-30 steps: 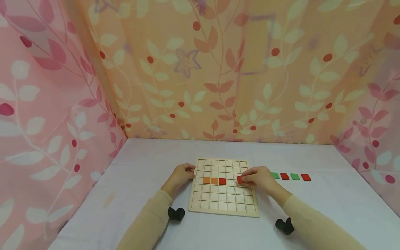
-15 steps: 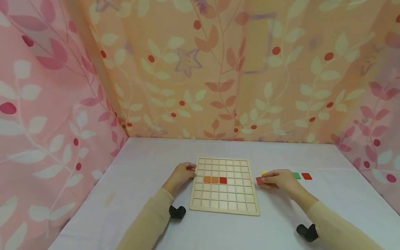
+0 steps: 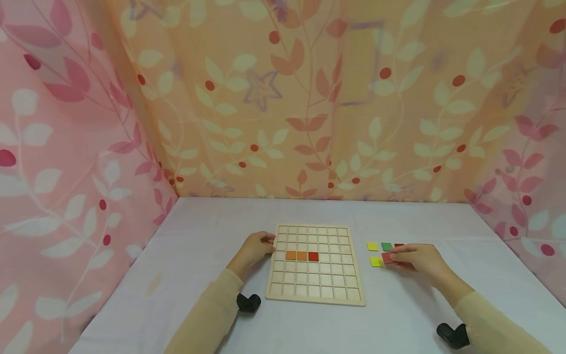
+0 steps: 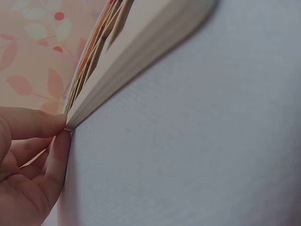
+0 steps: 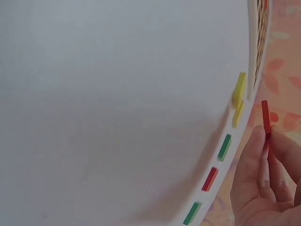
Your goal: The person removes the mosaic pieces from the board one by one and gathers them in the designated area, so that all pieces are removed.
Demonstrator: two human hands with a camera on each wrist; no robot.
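Observation:
A wooden grid board lies mid-table, with two orange tiles and one red tile side by side in one row. At its left edge, my left hand pinches the rim; in the left wrist view, the thumb and fingers of the hand meet at the board's corner. Right of the board, my right hand pinches a red tile beside a yellow tile. The right wrist view shows that red tile upright between thumb and fingers of the hand, above the table.
Behind the right hand runs a row of loose tiles: yellow, green and red, partly covered by the hand. Another green tile shows in the right wrist view. A patterned curtain stands behind the table.
My right hand has carried the red tile rightward off the board to the loose tiles, and a front yellow tile is now uncovered. The left hand stays at the board's edge.

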